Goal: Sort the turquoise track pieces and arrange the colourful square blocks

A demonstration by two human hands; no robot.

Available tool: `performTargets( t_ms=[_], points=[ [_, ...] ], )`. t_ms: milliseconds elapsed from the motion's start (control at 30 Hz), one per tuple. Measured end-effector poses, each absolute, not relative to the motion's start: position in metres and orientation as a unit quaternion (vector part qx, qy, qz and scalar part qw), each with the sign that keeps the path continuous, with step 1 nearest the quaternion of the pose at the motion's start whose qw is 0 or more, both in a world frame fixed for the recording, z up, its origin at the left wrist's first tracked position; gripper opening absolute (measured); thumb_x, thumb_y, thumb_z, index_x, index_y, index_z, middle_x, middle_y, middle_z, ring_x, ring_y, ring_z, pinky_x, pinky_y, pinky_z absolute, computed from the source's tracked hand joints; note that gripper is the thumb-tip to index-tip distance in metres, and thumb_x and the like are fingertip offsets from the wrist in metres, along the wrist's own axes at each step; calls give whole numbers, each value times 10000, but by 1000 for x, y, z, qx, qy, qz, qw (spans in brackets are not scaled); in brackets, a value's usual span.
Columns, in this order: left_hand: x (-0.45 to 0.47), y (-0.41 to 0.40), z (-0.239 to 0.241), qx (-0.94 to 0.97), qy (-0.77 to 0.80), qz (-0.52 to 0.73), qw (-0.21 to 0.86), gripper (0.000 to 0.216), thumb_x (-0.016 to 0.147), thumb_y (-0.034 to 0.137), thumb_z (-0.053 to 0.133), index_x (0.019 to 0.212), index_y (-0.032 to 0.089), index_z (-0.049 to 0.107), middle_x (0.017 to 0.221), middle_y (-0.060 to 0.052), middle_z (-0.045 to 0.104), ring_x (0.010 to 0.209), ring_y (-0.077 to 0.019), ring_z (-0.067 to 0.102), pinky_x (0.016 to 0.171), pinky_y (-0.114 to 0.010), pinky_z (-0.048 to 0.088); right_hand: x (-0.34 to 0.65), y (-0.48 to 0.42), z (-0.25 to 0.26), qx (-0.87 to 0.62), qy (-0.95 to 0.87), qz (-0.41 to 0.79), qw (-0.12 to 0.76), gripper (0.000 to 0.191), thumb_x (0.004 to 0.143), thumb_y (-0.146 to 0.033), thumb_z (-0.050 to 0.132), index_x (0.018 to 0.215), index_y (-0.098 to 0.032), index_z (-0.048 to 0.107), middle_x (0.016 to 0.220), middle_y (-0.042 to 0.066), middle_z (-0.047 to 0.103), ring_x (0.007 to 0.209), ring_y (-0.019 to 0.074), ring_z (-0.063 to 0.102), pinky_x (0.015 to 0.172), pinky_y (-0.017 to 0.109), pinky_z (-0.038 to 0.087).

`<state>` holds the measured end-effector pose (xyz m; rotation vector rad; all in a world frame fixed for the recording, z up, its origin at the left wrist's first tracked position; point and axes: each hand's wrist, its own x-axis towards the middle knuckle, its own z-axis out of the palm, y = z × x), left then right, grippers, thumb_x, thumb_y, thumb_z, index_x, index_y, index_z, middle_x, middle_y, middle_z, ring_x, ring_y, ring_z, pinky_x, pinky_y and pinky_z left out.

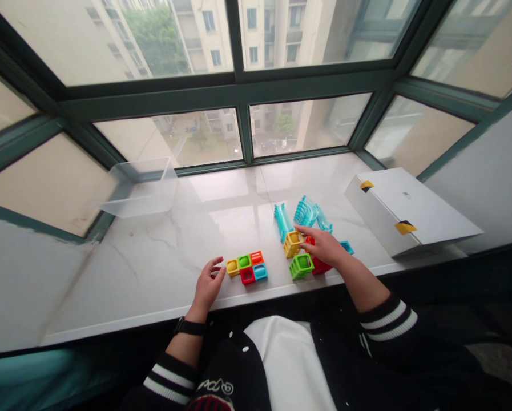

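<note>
The yellow block (292, 244) is located on the surface (204, 228), at the fingertips of the right hand (324, 246), to that hand's left. The right hand is the nearer; its thumb and index finger meet the block's top and right side. Whether they grip it cannot be told. The block is near-cubic, without a clear long axis. The green block (301, 267) sits just nearer the person; the straight track (283, 220) extends away behind. Red parts (321, 266) lie under the right hand. The left hand (208, 284), loosely spread and holding nothing, is beside the five-block group (246, 270).
</note>
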<state>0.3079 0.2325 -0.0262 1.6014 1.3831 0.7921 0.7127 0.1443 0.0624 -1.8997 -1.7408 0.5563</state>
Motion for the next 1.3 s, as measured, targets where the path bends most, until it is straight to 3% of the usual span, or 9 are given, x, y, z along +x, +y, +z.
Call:
performTargets(
  t_ms=[133,267,400,500,633,767,933,1133,1300],
  points=[
    [310,229,-26,640,546,313,441,478,861,515,697,1252,240,689,1344,-117,704,1029,-261,700,817,-382,579,713,141,79,-657,-652,196,323,567,881,-247,700,1441,-290,622,1445,83,652,1242,269,670,1085,500,550],
    [313,228,-26,651,542,303,437,489,862,509,705,1277,249,690,1331,-104,709,1040,-261,696,804,-366,576,700,132,112,-625,-640,126,428,404,944,-259,648,1347,-270,684,1360,95,678,1260,275,645,1010,483,599],
    [316,227,-31,665,535,291,433,504,873,512,695,1303,249,688,1303,-96,720,1043,-262,691,857,-386,576,667,115,146,-561,-653,65,504,325,976,-203,628,1278,-275,722,1338,93,676,1276,271,633,1121,516,530],
    [318,227,-39,669,526,291,437,523,891,521,682,1330,237,676,1324,-103,717,1058,-261,698,943,-417,569,635,106,156,-513,-676,79,523,347,984,-163,608,1293,-280,714,1351,98,667,1274,261,638,1114,495,539],
    [315,227,-47,680,506,285,448,578,882,535,706,1365,222,657,1303,-117,732,1092,-279,714,988,-439,566,592,108,136,-465,-732,206,453,423,992,-189,600,1404,-272,646,1417,107,645,1314,246,624,1140,455,531],
    [311,229,-51,689,493,280,452,586,881,524,712,1383,228,648,1315,-113,731,1125,-285,716,1029,-456,556,556,123,86,-538,-750,257,286,507,945,-226,668,1448,-195,616,1532,181,552,1439,314,513,1212,519,440],
    [308,230,-53,689,486,277,461,564,881,496,707,1374,228,651,1357,-110,714,1187,-286,700,1087,-468,527,536,132,38,-618,-735,261,97,718,912,-303,713,1575,-157,478,1722,218,260,1594,418,233,1279,591,270],
    [310,228,-48,667,489,291,481,535,850,504,738,1306,230,684,1307,-110,735,1159,-283,709,1069,-456,534,539,130,26,-619,-742,249,63,799,898,-345,723,1619,-205,407,1741,180,228,1620,384,169,1272,579,277],
    [306,229,-44,660,514,300,458,548,774,527,814,1228,239,710,1140,-85,773,899,-244,727,901,-417,593,540,129,25,-622,-740,247,66,829,880,-354,744,1623,-231,397,1746,158,223,1624,380,159,1223,575,376]
  ],
)
